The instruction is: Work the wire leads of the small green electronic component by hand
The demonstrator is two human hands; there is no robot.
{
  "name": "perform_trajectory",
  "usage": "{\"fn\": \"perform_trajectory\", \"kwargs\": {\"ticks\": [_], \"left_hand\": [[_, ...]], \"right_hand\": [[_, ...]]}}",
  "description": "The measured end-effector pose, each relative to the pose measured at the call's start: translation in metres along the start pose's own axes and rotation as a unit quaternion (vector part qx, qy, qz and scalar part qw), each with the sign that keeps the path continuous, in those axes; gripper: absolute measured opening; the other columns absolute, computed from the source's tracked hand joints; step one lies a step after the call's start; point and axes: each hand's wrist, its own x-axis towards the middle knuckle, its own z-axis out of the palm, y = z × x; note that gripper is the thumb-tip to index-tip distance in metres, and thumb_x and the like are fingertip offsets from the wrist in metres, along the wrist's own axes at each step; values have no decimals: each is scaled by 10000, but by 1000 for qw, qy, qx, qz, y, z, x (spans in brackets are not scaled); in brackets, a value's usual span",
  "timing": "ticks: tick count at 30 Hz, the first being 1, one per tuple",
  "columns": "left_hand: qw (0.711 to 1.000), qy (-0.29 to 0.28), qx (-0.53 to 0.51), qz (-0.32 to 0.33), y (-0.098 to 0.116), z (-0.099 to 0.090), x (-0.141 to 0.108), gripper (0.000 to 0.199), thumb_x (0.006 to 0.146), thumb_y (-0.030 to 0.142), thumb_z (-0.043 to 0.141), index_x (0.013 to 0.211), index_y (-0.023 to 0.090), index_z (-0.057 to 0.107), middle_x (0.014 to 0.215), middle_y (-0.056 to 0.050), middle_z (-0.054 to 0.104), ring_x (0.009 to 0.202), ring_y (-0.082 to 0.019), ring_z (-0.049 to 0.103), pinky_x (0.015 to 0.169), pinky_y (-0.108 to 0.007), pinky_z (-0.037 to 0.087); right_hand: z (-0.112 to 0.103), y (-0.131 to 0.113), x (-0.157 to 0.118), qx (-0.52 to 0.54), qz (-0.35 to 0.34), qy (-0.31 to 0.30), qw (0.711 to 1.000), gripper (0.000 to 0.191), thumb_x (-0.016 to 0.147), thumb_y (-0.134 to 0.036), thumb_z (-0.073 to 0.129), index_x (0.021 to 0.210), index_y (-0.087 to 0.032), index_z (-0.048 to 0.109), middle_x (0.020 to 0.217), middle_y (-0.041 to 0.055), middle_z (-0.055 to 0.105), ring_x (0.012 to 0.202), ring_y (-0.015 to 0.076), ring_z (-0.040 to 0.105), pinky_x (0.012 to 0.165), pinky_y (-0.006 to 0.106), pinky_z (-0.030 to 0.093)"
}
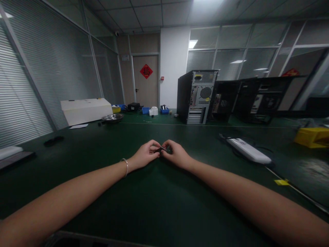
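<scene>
Both hands meet over the middle of the dark green table. Between their fingertips is a small dark thin object, too small to make out. My left hand, with a silvery bracelet at the wrist, pinches its left end. On the other side my right hand has thumb and fingers closed on the right end. Fingers hide part of the object, and it is held above the tabletop.
A white power strip with a cable lies at the right, near a yellow bin. Computer towers stand at the back right. Toward the back left are a metal bowl and a white box.
</scene>
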Motion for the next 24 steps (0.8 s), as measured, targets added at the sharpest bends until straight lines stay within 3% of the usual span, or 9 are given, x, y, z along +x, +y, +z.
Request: {"fn": "perform_trajectory", "kwargs": {"ticks": [9, 18, 21, 24], "left_hand": [[1000, 11, 25, 1, -2, 1, -1, 226, 776, 174, 612, 948, 184, 465, 897, -61, 687, 910, -202, 646, 805, -349, 477], [999, -30, 15, 17, 3, 0, -1, 190, 796, 167, 576, 966, 170, 490, 929, -59, 650, 922, -187, 621, 827, -347, 467], [998, -23, 51, 41, 5, 1, -2, 248, 787, 184, 592, 1024, 182, 518, 1042, -69, 613, 1021, -197, 574, 892, -354, 441], [992, -5, 119, 43, 5, 0, -1, 266, 766, 201, 615, 1026, 189, 562, 1041, -61, 614, 994, -206, 575, 880, -352, 444]], "right_hand": [[-1, -1, 0, -9, 0, -23, 1000, 184, 751, -254, 594, 919, -182, 570, 862, 28, 588, 747, 141, 532, 618, 232, 390], [-1, 1, 0, -11, 16, -12, 1000, 167, 753, -285, 600, 876, -179, 560, 820, 13, 595, 719, 134, 527, 619, 232, 376], [-2, 2, 2, 20, 0, -5, 1000, 180, 781, -310, 586, 900, -177, 560, 847, 16, 602, 758, 138, 542, 653, 239, 391], [-3, 0, 1, 43, -1, -6, 999, 299, 781, -382, 604, 996, -187, 532, 843, 10, 605, 731, 138, 545, 643, 242, 398]]}}
